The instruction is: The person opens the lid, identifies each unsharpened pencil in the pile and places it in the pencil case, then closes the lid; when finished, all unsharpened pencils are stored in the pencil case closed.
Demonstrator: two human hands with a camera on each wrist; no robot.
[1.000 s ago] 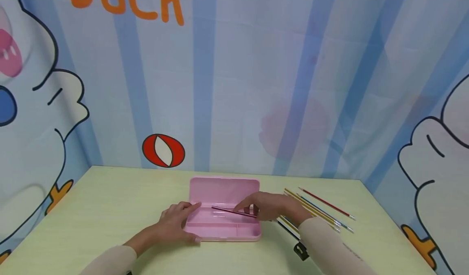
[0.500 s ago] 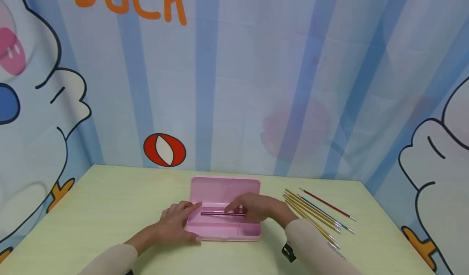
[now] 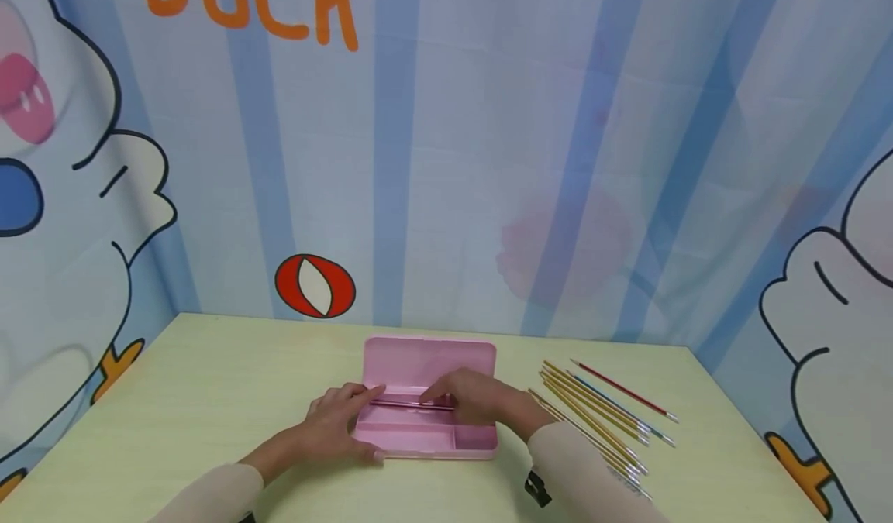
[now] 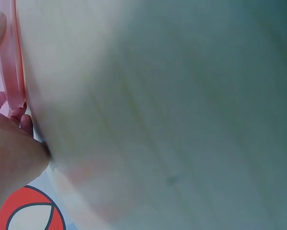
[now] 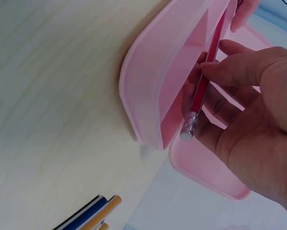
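A pink pencil case (image 3: 432,455) lies on the table with its lid (image 3: 401,356) raised at the back. My left hand (image 3: 328,428) holds its left end, thumb at the front corner and fingers at the back; the left wrist view shows these fingers at the case wall (image 4: 11,57). My right hand (image 3: 481,399) pinches a red pencil (image 5: 199,93) between thumb and fingers, over the long compartment. In the right wrist view the pencil's eraser end points out past the fingers. Its other end reaches to the left hand's fingertips in the head view.
Several gold pencils (image 3: 582,399) lie loosely side by side right of the case, with a blue pencil among them. A red pencil (image 3: 621,389) lies apart behind them. A striped cartoon cloth (image 3: 446,159) hangs behind the table (image 3: 244,368).
My right hand has carried the red pencil leftward and lowered it into the case, turning it from slanted to nearly level with the case's length. My left hand has stayed on the case.
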